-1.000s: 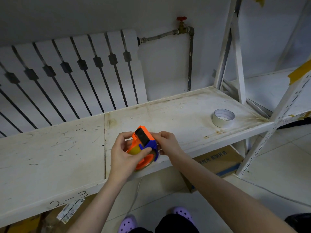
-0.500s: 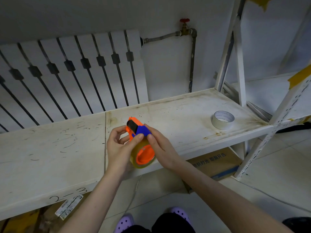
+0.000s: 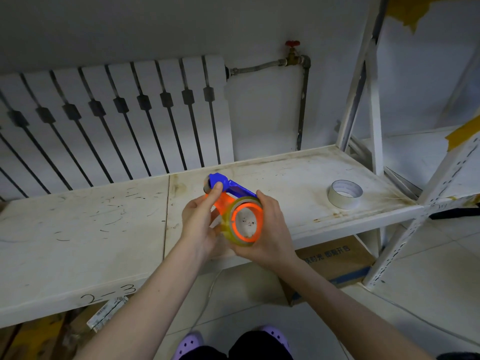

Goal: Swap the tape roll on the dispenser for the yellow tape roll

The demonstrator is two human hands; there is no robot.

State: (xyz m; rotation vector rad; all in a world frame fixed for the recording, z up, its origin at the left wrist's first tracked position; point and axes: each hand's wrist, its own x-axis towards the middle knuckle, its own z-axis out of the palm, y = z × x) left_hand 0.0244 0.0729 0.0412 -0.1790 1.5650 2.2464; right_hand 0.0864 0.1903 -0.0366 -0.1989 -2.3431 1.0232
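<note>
The orange and blue dispenser [image 3: 223, 197] is held over the white shelf [image 3: 85, 229] by 2 hands. The left hand [image 3: 198, 224] grips its body. The yellow tape roll [image 3: 242, 220] on it is gripped by the right hand [image 3: 270, 229]. A white tape roll [image 3: 345, 194] sits on the shelf, well apart.

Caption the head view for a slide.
Both hands hold the orange-and-blue dispenser, yellowish roll mounted, over the shelf.

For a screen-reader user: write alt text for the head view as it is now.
Two bare hands hold an orange and blue tape dispenser above a scuffed white shelf: the left hand grips its body, the right hand cups the yellowish tape roll mounted on it. A white tape roll lies flat on the shelf to the right.
</note>
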